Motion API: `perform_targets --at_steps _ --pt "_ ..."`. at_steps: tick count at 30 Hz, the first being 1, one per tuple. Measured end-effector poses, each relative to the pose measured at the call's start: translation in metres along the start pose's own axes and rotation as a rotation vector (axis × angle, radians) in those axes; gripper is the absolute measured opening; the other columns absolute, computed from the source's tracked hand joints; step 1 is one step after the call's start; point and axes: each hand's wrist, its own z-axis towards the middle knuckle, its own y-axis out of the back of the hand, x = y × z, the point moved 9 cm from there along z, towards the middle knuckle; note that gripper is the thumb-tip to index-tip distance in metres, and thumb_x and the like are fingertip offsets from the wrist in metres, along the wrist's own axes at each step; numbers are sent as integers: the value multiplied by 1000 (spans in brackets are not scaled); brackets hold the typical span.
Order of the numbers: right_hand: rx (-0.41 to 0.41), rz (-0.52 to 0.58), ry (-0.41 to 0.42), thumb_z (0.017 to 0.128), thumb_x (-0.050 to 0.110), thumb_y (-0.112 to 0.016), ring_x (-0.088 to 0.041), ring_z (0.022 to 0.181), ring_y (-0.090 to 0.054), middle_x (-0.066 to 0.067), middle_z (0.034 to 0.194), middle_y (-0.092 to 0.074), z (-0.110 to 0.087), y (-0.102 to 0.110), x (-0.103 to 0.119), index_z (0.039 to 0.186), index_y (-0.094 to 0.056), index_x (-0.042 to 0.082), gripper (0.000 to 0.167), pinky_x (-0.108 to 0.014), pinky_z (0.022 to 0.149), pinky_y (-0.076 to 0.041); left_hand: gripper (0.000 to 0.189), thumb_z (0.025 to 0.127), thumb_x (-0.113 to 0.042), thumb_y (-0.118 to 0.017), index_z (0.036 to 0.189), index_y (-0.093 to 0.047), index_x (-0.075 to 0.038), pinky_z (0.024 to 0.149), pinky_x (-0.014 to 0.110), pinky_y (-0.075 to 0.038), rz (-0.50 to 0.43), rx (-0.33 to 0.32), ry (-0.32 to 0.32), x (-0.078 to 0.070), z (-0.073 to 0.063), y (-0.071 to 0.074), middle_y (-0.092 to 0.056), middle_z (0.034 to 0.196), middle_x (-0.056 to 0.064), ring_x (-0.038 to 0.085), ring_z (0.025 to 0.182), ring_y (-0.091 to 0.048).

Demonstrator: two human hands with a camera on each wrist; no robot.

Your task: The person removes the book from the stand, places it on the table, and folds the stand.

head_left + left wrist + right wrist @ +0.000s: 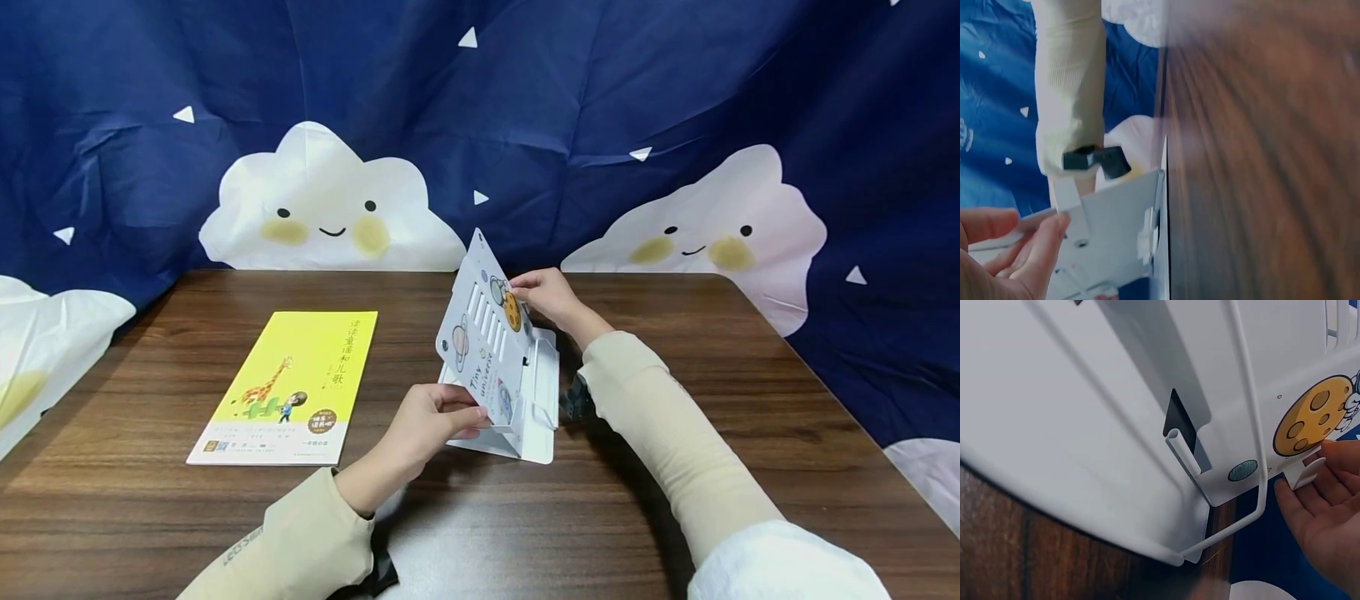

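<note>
A white book stand printed with planets and the words "Tiny universe" stands on the table, its panel tilted up from a flat base. My left hand pinches the panel's near edge between thumb and fingers. At the far edge, my right hand grips the panel beside the orange planet. The right wrist view shows the right fingers around a small white hook on that edge. A bent white wire bar crosses in front of the panel there. In the left wrist view the panel's underside shows.
A yellow picture book with a giraffe on its cover lies flat, left of the stand. The dark wooden table backs onto a blue curtain with smiling clouds. A black wrist device sits below the right sleeve, close to the stand.
</note>
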Motion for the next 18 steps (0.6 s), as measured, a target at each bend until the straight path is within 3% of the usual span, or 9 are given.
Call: perform_targets --at_steps 8,13,18 --pt "1 -62 45 82 8 -58 -35 75 -51 -12 90 -61 3 -5 9 96 -64 -2 18 -32 59 -44 20 75 5 -59 91 -57 17 65 33 -50 -9 -86 -12 0 -1 -5 -61 81 21 16 69 -59" --pt "-21 -180 92 80 9 -60 -23 68 -52 -10 88 -62 3 -6 18 94 -66 1 17 -21 53 -40 22 75 4 -59 93 -57 17 65 32 -50 -24 -98 -8 2 -1 -10 -61 80 22 15 69 -60" --pt "-33 -265 148 80 9 -59 -15 59 -51 -9 86 -63 2 -10 29 93 -67 2 16 -21 52 -40 23 75 3 -59 94 -57 16 66 32 -50 -41 -100 -12 2 0 -15 -61 80 22 15 69 -60"
